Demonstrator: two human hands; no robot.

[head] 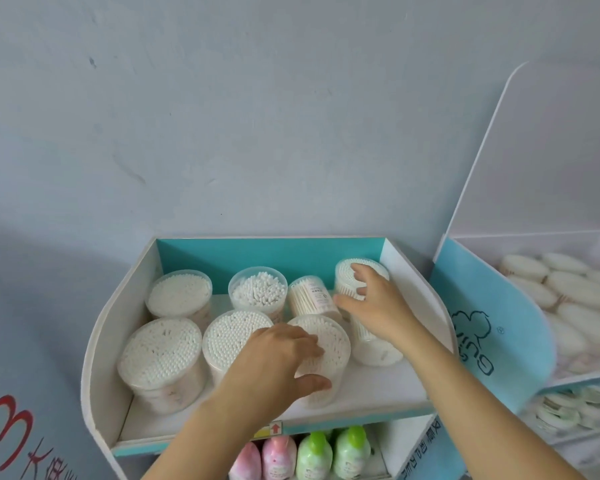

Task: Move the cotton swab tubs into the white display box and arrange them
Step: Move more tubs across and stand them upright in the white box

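Observation:
The white display box [97,341] with a teal back wall holds several clear round tubs of cotton swabs. My left hand [274,358] grips the front middle-right tub [329,344], thumb on its front wall and fingers over its top. My right hand [371,303] grips a tall tub [364,327] lying tilted at the right side of the box. A narrow tub [310,296] leans beside it. Upright tubs stand at back left [179,294], back middle [257,291], front left [160,355] and front middle [229,332].
Below the box, a lower shelf carries pink bottles [279,457] and green bottles [350,452]. To the right stands a second display box [492,323] with a teal side panel, filled with white oval pads. A pale wall rises behind.

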